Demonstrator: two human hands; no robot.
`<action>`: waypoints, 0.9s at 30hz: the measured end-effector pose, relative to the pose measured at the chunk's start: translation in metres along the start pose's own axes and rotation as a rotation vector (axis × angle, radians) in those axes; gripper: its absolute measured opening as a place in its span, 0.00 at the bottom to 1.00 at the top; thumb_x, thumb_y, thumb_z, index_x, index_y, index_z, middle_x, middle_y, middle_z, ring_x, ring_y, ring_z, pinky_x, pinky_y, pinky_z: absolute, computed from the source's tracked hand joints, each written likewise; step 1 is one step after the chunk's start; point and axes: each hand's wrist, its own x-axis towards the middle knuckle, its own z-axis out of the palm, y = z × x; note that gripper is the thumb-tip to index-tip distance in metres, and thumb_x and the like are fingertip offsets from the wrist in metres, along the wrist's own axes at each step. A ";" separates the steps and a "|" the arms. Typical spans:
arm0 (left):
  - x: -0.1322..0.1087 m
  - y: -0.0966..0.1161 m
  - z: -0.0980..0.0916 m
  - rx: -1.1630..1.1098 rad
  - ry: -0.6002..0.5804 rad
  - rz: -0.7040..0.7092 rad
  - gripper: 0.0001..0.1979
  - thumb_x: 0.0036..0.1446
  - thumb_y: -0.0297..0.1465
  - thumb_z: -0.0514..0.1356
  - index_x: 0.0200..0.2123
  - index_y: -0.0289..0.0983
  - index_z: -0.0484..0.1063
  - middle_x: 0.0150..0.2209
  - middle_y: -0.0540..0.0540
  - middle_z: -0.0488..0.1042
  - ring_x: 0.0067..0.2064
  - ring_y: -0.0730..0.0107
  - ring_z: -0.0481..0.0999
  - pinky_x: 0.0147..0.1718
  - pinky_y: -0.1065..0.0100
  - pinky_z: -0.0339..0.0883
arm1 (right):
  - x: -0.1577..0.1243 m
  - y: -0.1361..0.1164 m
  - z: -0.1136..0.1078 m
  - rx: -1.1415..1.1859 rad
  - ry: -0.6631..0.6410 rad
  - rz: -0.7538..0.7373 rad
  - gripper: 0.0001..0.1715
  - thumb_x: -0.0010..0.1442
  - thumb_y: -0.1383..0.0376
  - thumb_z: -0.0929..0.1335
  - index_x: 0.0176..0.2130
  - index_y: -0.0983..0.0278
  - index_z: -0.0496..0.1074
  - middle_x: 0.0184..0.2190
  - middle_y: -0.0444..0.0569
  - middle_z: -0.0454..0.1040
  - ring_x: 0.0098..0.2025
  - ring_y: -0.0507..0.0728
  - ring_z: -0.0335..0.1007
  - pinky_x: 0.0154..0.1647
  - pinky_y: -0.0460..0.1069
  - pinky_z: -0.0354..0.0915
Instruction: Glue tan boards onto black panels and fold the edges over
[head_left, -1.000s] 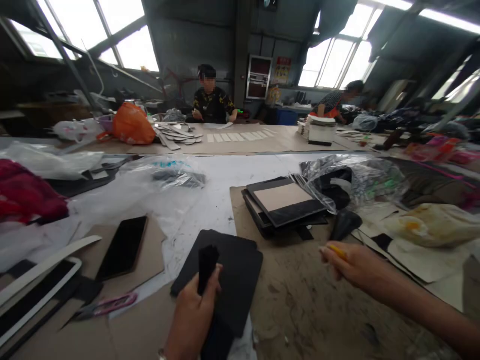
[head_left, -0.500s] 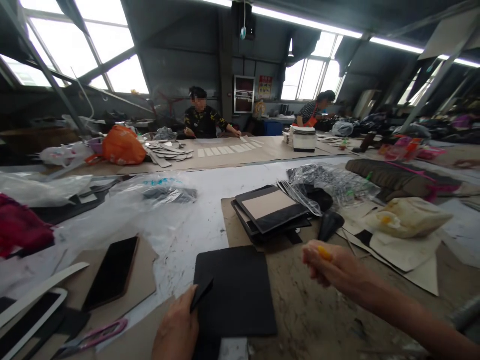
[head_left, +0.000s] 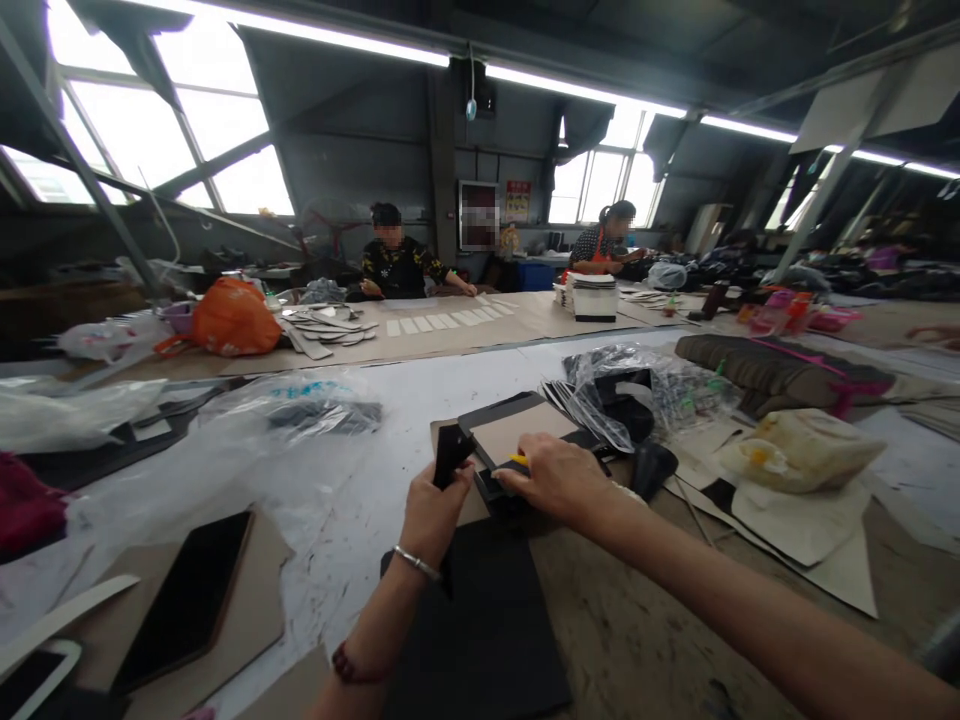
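My left hand point(head_left: 430, 510) is raised above the table and closed on a small black piece point(head_left: 451, 452) of stiff material. My right hand point(head_left: 551, 477) reaches forward beside it, fingers closed on a thin yellow tool point(head_left: 519, 460). Both hands hover just in front of a stack of black panels point(head_left: 517, 437) whose top one has a tan centre. A large black sheet point(head_left: 480, 630) lies on the table under my left forearm.
A black phone point(head_left: 184, 600) lies on cardboard at the left. Clear plastic bags point(head_left: 645, 385) with dark parts sit behind the stack, and a yellowish bag point(head_left: 799, 450) at the right. An orange bag point(head_left: 232, 317) and two seated people are at the far table.
My left hand lifted the black piece off the sheet and moved forward. My right hand swung left toward it, and the camera tilted up.
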 end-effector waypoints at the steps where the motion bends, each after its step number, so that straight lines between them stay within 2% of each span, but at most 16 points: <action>1: 0.004 -0.004 0.004 -0.005 -0.003 -0.009 0.15 0.43 0.39 0.61 0.28 0.33 0.73 0.19 0.52 0.67 0.22 0.72 0.67 0.23 0.71 0.61 | 0.004 -0.002 0.004 0.004 -0.024 0.008 0.23 0.57 0.50 0.60 0.39 0.66 0.67 0.38 0.56 0.72 0.41 0.62 0.69 0.36 0.52 0.61; 5: 0.009 -0.015 0.013 -0.004 -0.038 -0.039 0.13 0.44 0.37 0.60 0.28 0.33 0.74 0.18 0.51 0.67 0.22 0.71 0.68 0.22 0.71 0.61 | 0.012 -0.002 0.016 0.022 -0.096 0.045 0.18 0.56 0.56 0.61 0.40 0.66 0.66 0.38 0.57 0.73 0.41 0.63 0.70 0.37 0.52 0.61; 10: 0.013 -0.011 0.018 0.033 -0.121 -0.039 0.11 0.47 0.34 0.59 0.29 0.33 0.74 0.19 0.51 0.68 0.23 0.71 0.67 0.23 0.71 0.61 | 0.014 0.007 0.016 -0.012 -0.103 0.032 0.13 0.56 0.63 0.59 0.37 0.65 0.67 0.35 0.56 0.74 0.38 0.61 0.70 0.35 0.51 0.59; 14: 0.024 0.001 0.023 0.068 -0.276 0.040 0.10 0.46 0.29 0.58 0.32 0.33 0.75 0.22 0.51 0.70 0.25 0.72 0.67 0.25 0.72 0.59 | 0.021 0.019 0.005 0.075 -0.126 -0.011 0.13 0.56 0.64 0.58 0.33 0.66 0.69 0.31 0.54 0.74 0.36 0.57 0.69 0.33 0.47 0.57; 19: 0.041 0.018 0.032 0.134 -0.483 0.158 0.08 0.42 0.25 0.60 0.30 0.34 0.75 0.22 0.52 0.70 0.26 0.72 0.67 0.26 0.73 0.58 | 0.030 0.034 0.001 0.202 -0.131 -0.048 0.12 0.53 0.70 0.59 0.35 0.67 0.69 0.33 0.52 0.74 0.36 0.55 0.69 0.35 0.45 0.57; 23: 0.055 0.024 0.041 0.204 -0.551 0.203 0.02 0.40 0.25 0.61 0.23 0.34 0.74 0.19 0.53 0.68 0.26 0.73 0.66 0.27 0.73 0.58 | 0.026 0.043 0.002 0.235 -0.117 -0.057 0.11 0.57 0.67 0.59 0.34 0.66 0.68 0.32 0.52 0.74 0.34 0.55 0.68 0.33 0.45 0.57; 27: 0.065 0.020 0.048 0.260 -0.544 0.160 0.02 0.42 0.28 0.62 0.22 0.35 0.73 0.20 0.53 0.68 0.27 0.72 0.66 0.28 0.71 0.59 | 0.002 0.053 -0.014 0.244 0.086 -0.004 0.21 0.62 0.55 0.54 0.29 0.64 0.65 0.25 0.49 0.70 0.28 0.54 0.65 0.29 0.47 0.56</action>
